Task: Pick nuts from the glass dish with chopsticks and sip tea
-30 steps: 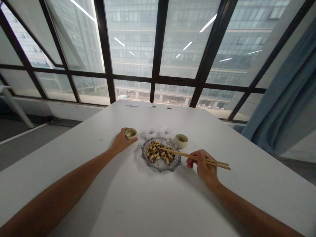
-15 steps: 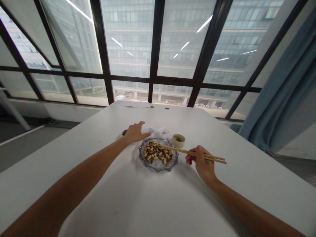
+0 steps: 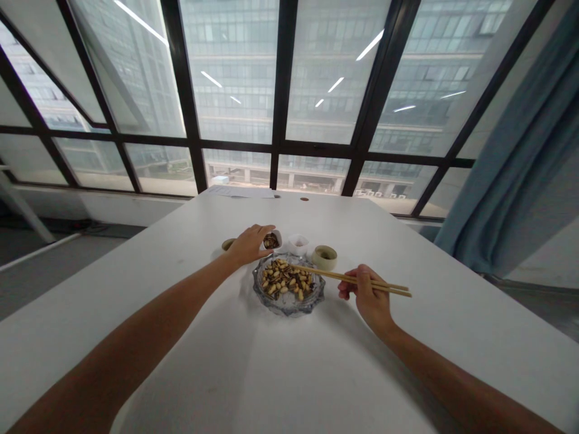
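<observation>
My left hand (image 3: 252,244) grips the left side of a small white bowl (image 3: 277,240), which is tilted so that dark striped seeds (image 3: 270,241) show inside. Just in front of it stands a scalloped glass dish (image 3: 289,308) holding peanuts and sunflower seeds (image 3: 284,278). My right hand (image 3: 368,295) is closed on a pair of wooden chopsticks (image 3: 335,275), whose tips reach over the nuts in the dish. A second white bowl (image 3: 298,243) sits behind the dish, and a pale green cup (image 3: 324,257) stands at its back right.
Partly behind my left hand is another greenish cup (image 3: 227,244). Papers (image 3: 239,191) and a small brown disc (image 3: 304,199) lie at the far edge of the white table (image 3: 181,337). Windows stand beyond, with a blue curtain (image 3: 511,157) at the right.
My left hand has closed on the white bowl, which is now tilted, showing its seeds. The chopsticks and my right hand have hardly moved; the view has shifted slightly.
</observation>
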Demonstrator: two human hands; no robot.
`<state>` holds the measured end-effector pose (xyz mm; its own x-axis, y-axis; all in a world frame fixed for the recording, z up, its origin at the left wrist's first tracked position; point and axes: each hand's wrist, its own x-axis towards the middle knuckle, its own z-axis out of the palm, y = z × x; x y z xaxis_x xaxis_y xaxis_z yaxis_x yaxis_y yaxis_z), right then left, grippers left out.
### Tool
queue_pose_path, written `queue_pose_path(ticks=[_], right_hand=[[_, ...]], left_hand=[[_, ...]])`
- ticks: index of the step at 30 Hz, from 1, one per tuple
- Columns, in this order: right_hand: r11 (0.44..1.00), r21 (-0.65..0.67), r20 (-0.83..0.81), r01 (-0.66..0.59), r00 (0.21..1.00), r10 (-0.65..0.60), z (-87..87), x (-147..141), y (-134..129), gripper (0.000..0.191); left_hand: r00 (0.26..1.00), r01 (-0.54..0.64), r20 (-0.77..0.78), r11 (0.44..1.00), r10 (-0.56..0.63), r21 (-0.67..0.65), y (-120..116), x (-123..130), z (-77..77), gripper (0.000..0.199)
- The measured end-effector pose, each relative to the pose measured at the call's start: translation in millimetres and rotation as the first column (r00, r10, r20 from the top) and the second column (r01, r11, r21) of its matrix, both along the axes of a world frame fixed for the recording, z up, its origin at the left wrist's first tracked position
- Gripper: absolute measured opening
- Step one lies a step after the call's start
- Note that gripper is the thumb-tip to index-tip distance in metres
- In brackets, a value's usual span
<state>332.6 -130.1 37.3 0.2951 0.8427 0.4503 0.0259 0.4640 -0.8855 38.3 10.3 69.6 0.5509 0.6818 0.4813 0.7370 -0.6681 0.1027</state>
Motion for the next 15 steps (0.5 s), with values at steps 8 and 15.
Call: queue_pose_path(ticks=[8,15], right_hand=[[0.998,0.050,0.185,0.035,0.982,-0.044,4.5,-1,-4,0.053],[0.966,0.250,0.705,-0.071,0.697,-0.131,10.8,11,-15,0.052]], left_hand=[[0.986,-0.167,-0.042,0.984,0.164,-0.068,-4,7,-1.6,0.068],[0.965,-0.262,-0.054,0.959,0.257,-0.105,-8,12,3.1,0.066]])
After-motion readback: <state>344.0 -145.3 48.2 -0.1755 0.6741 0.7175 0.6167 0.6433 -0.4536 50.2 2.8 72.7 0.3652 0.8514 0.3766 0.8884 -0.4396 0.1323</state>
